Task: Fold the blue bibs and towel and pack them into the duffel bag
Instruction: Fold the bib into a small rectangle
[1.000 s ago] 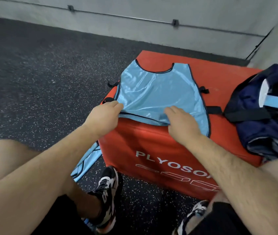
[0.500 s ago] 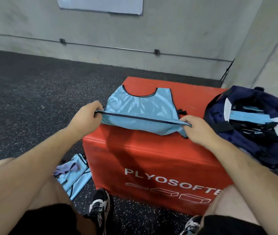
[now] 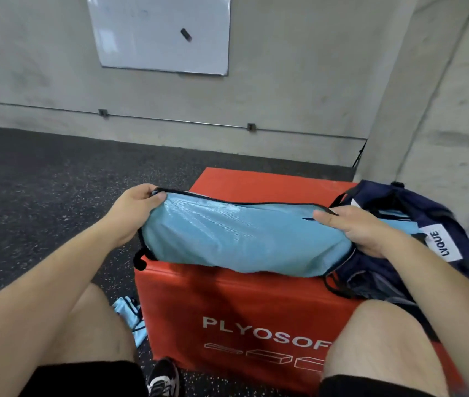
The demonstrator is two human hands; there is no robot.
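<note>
The left grip (image 3: 134, 209) is clamped on the left end of the folded blue bib (image 3: 242, 239), the right grip (image 3: 362, 230) curled round its right end. The bib is held over the red box (image 3: 242, 305), its right end at the navy duffel bag (image 3: 442, 216); a second bib (image 3: 130, 313) lies on the floor (image 3: 41, 181).

1. A red padded plyo box (image 3: 227, 305), lettered PLYOSOF on its front face, stands on the dark speckled floor (image 3: 41, 181).
2. A navy duffel bag (image 3: 456, 224) sits on the box's right end.
3. A blue bib (image 3: 242, 239) sags onto the box's top near its front edge.
4. A second bib (image 3: 130, 316) lies crumpled on the floor, just beside the box's left front corner.
</note>
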